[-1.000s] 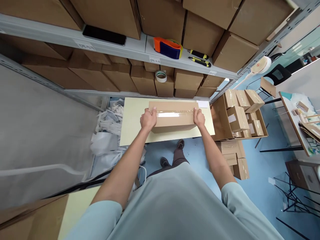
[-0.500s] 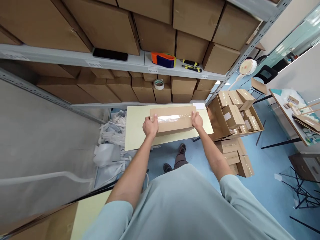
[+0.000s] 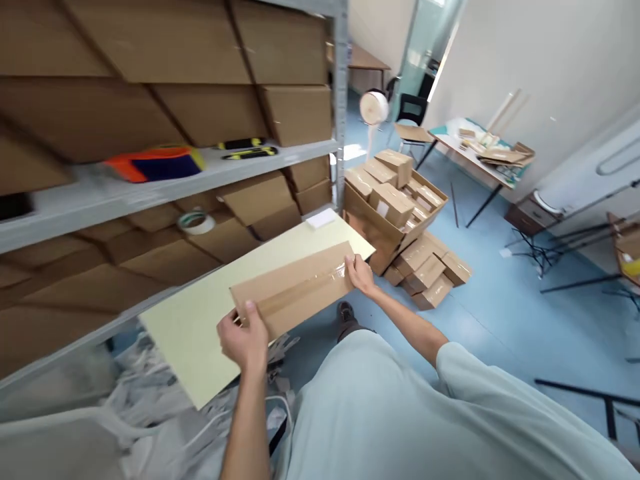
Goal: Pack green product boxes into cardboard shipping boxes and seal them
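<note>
A long cardboard box, with clear tape along its top, is held between my two hands over the pale yellow board. My left hand grips its near left end, thumb on top and the other fingers partly hidden around the end. At the opposite end, my right hand closes on the right edge. The box slants, its right end farther from me. A small white stack of paper or labels lies at the board's far corner.
Metal shelving full of cartons stands ahead and left, with cutters and a tape roll. On the right, a large carton holds several taped boxes; more boxes are stacked on the floor. White scraps lie at lower left.
My view has swung to the right. The box has come up closer to me and turned from nearly level to slanted, both hands still holding its ends.
</note>
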The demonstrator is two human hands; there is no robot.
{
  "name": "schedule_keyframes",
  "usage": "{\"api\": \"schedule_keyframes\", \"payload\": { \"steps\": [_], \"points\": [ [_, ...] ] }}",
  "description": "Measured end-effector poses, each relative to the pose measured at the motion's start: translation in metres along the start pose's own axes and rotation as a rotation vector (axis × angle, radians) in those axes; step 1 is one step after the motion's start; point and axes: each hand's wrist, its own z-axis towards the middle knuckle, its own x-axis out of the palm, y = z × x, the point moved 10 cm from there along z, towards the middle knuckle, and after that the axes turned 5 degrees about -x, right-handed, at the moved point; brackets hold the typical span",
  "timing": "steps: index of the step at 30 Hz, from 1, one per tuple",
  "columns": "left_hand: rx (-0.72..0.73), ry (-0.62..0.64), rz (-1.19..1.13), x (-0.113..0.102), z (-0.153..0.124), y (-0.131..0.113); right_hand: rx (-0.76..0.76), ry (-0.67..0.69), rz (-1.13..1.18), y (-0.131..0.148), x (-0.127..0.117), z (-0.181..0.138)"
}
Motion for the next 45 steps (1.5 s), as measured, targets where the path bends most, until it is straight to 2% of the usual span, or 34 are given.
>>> {"api": "schedule_keyframes", "payload": {
  "steps": [2,5,10,13,16,18,20,23,26,30,33,35,38,42,45],
  "points": [
    [0.114,0.025,-0.013,0.008,-0.015,-0.02,0.066,-0.04,0.031,-0.033,-0.025,-0.022],
    [0.27,0.158,-0.008,0.036,-0.048,-0.054,0.19,-0.143,0.102,-0.088,-0.071,-0.067],
    [0.47,0.516,0.008,0.114,-0.125,-0.108,0.474,-0.407,0.133,-0.172,-0.155,-0.177],
    [0.59,0.781,0.029,0.163,-0.186,-0.134,0.603,-0.567,0.104,-0.203,-0.205,-0.257],
    [0.694,1.045,0.027,0.195,-0.255,-0.152,0.696,-0.71,0.035,-0.221,-0.257,-0.332],
    [0.739,1.177,0.026,0.209,-0.298,-0.161,0.757,-0.77,-0.055,-0.233,-0.292,-0.368],
    [0.759,1.247,0.028,0.22,-0.333,-0.168,0.82,-0.781,-0.137,-0.25,-0.323,-0.386],
    [0.722,1.29,0.029,0.242,-0.367,-0.176,0.857,-0.737,-0.207,-0.284,-0.36,-0.38],
    [0.646,1.345,0.054,0.275,-0.389,-0.186,0.804,-0.692,-0.267,-0.323,-0.388,-0.347],
    [0.511,1.386,0.09,0.342,-0.411,-0.204,0.711,-0.626,-0.312,-0.386,-0.419,-0.29],
    [0.299,1.442,0.065,0.404,-0.436,-0.207,0.671,-0.559,-0.286,-0.445,-0.435,-0.245],
    [0.106,1.476,0.053,0.442,-0.458,-0.199,0.647,-0.514,-0.255,-0.487,-0.441,-0.216],
    [-0.143,1.456,0.073,0.489,-0.491,-0.18,0.622,-0.441,-0.196,-0.547,-0.441,-0.176],
    [-0.269,1.389,0.102,0.539,-0.521,-0.158,0.626,-0.321,-0.128,-0.62,-0.427,-0.131],
    [-0.363,1.35,0.136,0.573,-0.534,-0.133,0.628,-0.233,-0.104,-0.669,-0.407,-0.096]
  ]
}}
